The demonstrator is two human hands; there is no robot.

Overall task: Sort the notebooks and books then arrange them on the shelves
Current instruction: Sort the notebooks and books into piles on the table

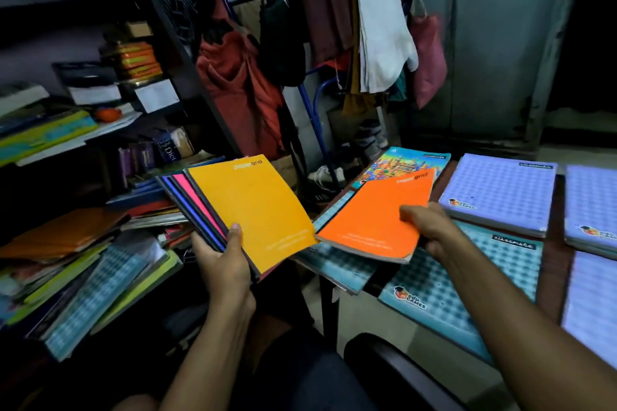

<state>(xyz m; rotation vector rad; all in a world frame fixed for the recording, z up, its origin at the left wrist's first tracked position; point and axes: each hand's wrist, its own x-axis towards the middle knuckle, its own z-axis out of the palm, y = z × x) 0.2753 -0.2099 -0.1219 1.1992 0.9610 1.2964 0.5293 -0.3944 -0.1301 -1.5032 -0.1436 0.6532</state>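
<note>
My left hand (223,260) grips a fanned stack of notebooks, with a yellow notebook (253,207) on top and pink and blue ones under it. My right hand (430,227) pinches the near right edge of an orange notebook (370,213), held just above the table's left end. Under it lie a teal checked notebook (444,284) and a colourful picture-cover notebook (397,163). Purple checked notebooks (500,190) lie in piles further right on the table (554,264). The dark shelves (160,20) stand at left, with books lying on them.
A messy heap of books and notebooks (86,270) fills the lower left shelf. A clothes rack (320,43) hung with garments stands behind. A grey metal cupboard (484,43) is at back right. A black chair arm (400,374) is in front of me.
</note>
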